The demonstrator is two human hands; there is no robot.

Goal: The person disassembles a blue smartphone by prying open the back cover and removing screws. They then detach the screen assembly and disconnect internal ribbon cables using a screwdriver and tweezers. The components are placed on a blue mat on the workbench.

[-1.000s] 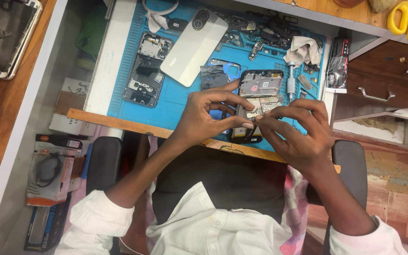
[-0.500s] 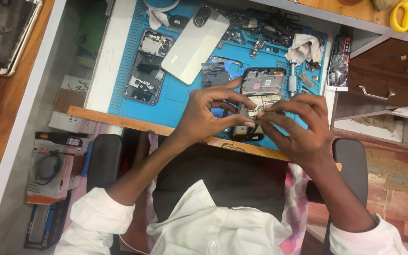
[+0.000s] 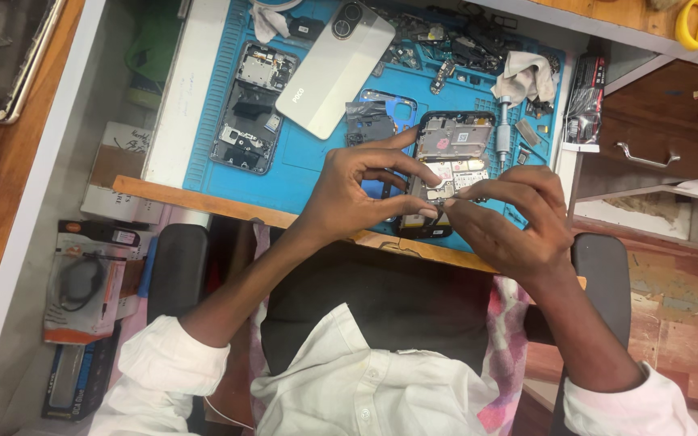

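The person wears a white long-sleeved shirt, its cuffs pushed up to mid-forearm on both arms. 2 bare hands show, the left hand (image 3: 349, 190) and the right hand (image 3: 510, 222), with no rings, watch or gloves. Dark trousers cover the lap.

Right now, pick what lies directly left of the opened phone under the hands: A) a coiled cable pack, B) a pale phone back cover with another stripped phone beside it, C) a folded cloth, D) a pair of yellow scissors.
B: on the blue mat, the pale back cover and stripped phone lie left of the opened phone that both hands work on.
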